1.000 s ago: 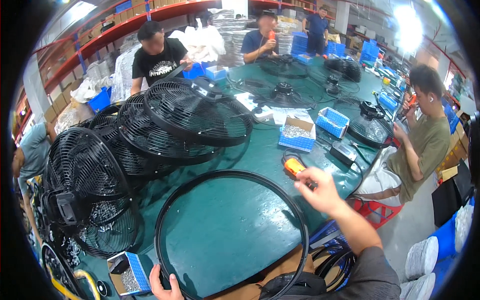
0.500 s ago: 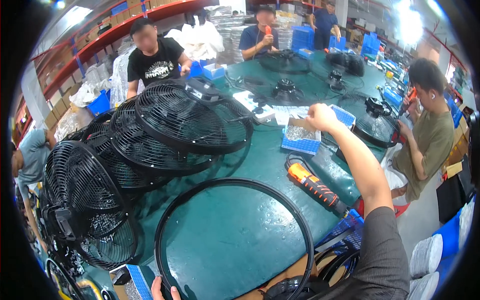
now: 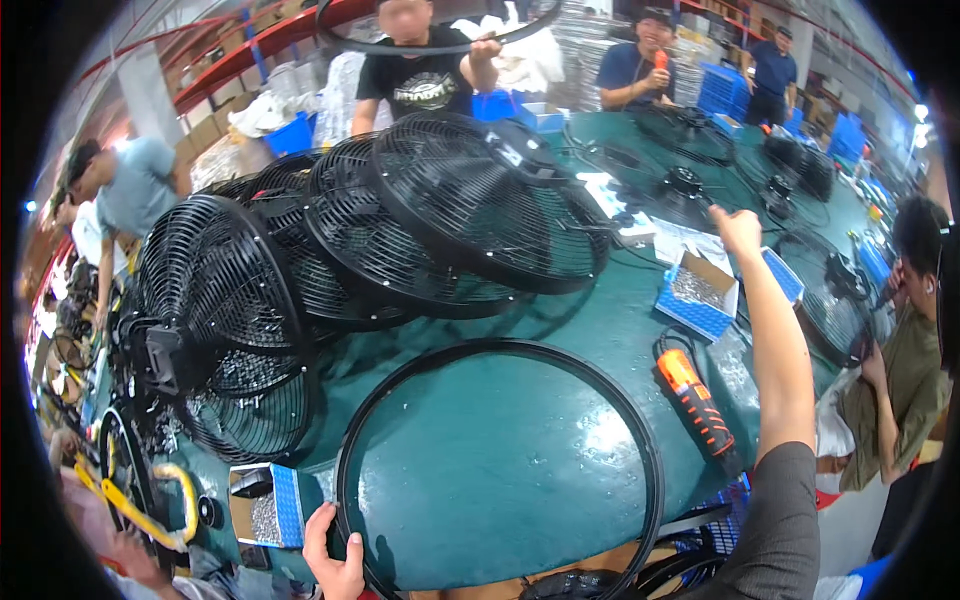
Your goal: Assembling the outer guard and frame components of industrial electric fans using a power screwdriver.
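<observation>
A large black ring (image 3: 520,347) lies flat on the green tabletop in front of me. At its near left side my left hand (image 3: 335,560) grips the rim, thumb and forefinger close around it. My right arm reaches forward, and my right hand (image 3: 738,232) is raised above and beyond an open blue-and-white box of small metal screws (image 3: 697,290). Its fingers are curled together; whatever they may hold is too small to make out. An orange-and-black power screwdriver (image 3: 697,400) lies right of the ring.
Assembled black fan guards (image 3: 440,220) lean in a pile at the left. Another small parts box (image 3: 268,505) stands beside my left hand. Across the table a person holds up a black ring (image 3: 520,33). A co-worker (image 3: 895,390) handles a fan at the right.
My view has swung left, so the table's contents sit farther right. My right hand has lifted slightly away from the screw box. The person across has raised a black ring.
</observation>
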Demonstrator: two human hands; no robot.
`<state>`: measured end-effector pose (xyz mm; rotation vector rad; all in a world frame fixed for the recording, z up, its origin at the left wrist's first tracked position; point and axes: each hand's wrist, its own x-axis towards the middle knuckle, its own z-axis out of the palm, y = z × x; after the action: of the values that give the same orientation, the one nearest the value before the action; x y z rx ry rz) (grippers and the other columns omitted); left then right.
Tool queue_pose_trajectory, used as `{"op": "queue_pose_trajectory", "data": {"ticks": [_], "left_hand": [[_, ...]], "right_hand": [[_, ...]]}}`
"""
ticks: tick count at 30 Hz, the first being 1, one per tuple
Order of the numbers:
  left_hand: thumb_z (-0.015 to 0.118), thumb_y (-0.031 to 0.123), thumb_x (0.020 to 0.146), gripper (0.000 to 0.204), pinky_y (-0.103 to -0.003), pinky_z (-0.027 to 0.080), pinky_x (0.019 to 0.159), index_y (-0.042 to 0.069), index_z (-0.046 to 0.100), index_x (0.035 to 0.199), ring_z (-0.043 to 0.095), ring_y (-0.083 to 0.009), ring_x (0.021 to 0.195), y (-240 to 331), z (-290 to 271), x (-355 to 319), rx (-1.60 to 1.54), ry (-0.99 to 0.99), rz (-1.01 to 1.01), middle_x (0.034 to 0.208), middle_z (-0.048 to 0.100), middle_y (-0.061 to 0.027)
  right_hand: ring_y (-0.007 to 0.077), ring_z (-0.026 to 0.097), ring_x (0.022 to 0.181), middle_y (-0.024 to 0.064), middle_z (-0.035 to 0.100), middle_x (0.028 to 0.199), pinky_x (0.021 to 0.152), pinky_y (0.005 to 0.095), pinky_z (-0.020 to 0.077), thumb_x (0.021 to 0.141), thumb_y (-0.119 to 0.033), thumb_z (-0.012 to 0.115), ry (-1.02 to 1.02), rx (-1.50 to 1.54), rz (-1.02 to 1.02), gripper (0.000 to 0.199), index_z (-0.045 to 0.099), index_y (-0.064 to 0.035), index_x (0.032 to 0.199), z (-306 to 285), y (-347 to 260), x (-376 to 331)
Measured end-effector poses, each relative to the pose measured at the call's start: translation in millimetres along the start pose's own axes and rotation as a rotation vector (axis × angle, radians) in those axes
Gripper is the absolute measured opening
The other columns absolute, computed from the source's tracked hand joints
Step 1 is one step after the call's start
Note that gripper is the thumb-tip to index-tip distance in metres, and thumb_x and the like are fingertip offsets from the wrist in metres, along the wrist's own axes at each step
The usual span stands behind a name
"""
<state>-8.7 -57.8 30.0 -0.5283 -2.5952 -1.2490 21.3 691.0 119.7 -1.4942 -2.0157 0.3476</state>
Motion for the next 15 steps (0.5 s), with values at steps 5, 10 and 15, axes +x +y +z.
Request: {"op": "queue_pose_trajectory", "data": {"ticks": [5, 10, 15], "left_hand": [[0.066, 0.006, 0.072, 0.046, -0.039, 0.040, 0.102, -0.006, 0.060, 0.116, 0.058, -0.0318, 0.113, 7.3, 0.9, 2.5, -0.011, 0.011, -0.019, 0.119, 0.062, -0.0212], [0.066, 0.007, 0.071, 0.045, -0.039, 0.040, 0.102, -0.006, 0.061, 0.115, 0.059, -0.0327, 0.112, 8.9, 0.2, 6.3, -0.039, 0.007, -0.014, 0.118, 0.062, -0.0219], [0.067, 0.009, 0.078, 0.043, -0.039, 0.042, 0.101, -0.004, 0.060, 0.118, 0.059, -0.0321, 0.112, -1.5, -3.2, -0.3, 0.005, -0.009, 0.021, 0.119, 0.062, -0.0203]], "right_hand": [[0.0318, 0.069, 0.088, 0.0233, 0.068, 0.106, 0.083, 0.0421, 0.0546, 0.078, -0.053, 0.068, 0.139, 0.289, 0.404, 0.068, 0.066, 0.0092, 0.105, 25.4, -0.6, 27.6], [0.0341, 0.055, 0.120, 0.0248, 0.058, 0.127, 0.099, 0.0431, 0.0453, 0.077, -0.057, 0.068, 0.213, -0.001, 0.328, 0.079, 0.057, 0.0068, 0.122, 25.7, -16.8, -1.1], [0.0411, 0.059, 0.112, 0.0307, 0.049, 0.132, 0.086, 0.0482, 0.0525, 0.075, -0.071, 0.066, -0.264, 0.795, 0.103, 0.097, 0.048, 0.0070, 0.131, -18.1, -78.7, -30.4]]}}
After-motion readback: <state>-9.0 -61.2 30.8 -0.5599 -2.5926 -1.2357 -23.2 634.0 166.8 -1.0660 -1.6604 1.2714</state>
